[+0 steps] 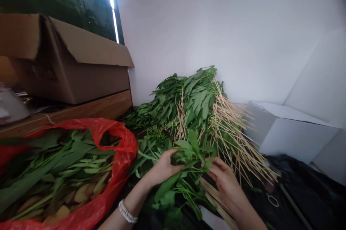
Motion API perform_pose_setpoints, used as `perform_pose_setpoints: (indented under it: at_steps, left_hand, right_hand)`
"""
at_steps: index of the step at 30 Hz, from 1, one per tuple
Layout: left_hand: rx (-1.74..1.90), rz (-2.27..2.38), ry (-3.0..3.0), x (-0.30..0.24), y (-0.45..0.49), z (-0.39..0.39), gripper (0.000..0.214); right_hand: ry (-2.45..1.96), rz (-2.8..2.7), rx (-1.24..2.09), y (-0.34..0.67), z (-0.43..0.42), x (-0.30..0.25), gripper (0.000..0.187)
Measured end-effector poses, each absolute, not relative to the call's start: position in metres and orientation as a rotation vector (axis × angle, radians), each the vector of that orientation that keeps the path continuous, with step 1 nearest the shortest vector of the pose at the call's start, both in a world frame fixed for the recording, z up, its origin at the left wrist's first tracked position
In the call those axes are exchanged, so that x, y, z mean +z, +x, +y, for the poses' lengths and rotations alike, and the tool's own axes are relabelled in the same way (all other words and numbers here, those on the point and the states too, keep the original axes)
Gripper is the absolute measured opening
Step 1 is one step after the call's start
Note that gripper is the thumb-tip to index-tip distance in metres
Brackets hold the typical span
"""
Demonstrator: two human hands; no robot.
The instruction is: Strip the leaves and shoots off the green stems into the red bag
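My left hand (165, 168), with a beaded bracelet on its wrist, is closed on the side of a small bunch of leafy greens (193, 147). From the other side, my right hand (223, 177) pinches the same bunch, its thumb and fingers partly hidden by leaves. Loose green stems and leaves (167, 190) lie below both hands. Beside my right hand is a bundle of thin bamboo skewers (216, 201). Farther back rises a large heap of leaves on skewers (200, 96), many stick ends (238, 132) pointing toward the lower right.
An open red plastic bag (125, 150) of leaves stands at left. Behind it, a cardboard box (100, 78) sits on a wooden surface (108, 105). A white box (292, 132) stands at right by the wall. Black plastic sheeting (319, 190) and a ring (273, 201) lie at lower right.
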State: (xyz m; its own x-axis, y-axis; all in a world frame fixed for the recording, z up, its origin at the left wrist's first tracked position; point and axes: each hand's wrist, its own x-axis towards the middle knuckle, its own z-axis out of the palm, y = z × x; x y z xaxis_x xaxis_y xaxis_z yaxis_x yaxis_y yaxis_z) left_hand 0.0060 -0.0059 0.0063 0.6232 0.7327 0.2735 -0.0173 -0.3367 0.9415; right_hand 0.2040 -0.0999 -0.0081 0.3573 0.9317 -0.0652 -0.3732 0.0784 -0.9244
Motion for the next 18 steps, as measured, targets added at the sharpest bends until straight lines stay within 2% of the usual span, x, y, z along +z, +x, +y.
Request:
perform_pose_setpoints:
  at_steps: [7,11,14,18]
  left_hand:
    - [1.081,1.024,2.061,0.003,-0.009,0.016,0.044]
    - [1.179,0.994,2.191,0.004,-0.011,0.019,0.055]
    - [1.32,0.92,2.104,0.009,-0.015,0.019,0.06]
    - [1.567,0.988,1.763,0.022,-0.031,0.017,0.045]
  right_hand:
    - [-0.989,-0.589,0.929,0.213,-0.099,0.001,0.031]
    - [-0.968,-0.623,0.918,0.212,-0.1,0.002,0.028]
    - [-0.98,-0.625,0.921,0.21,-0.1,0.003,0.032]
    - [-1.011,-0.642,0.903,0.208,-0.1,0.005,0.034]
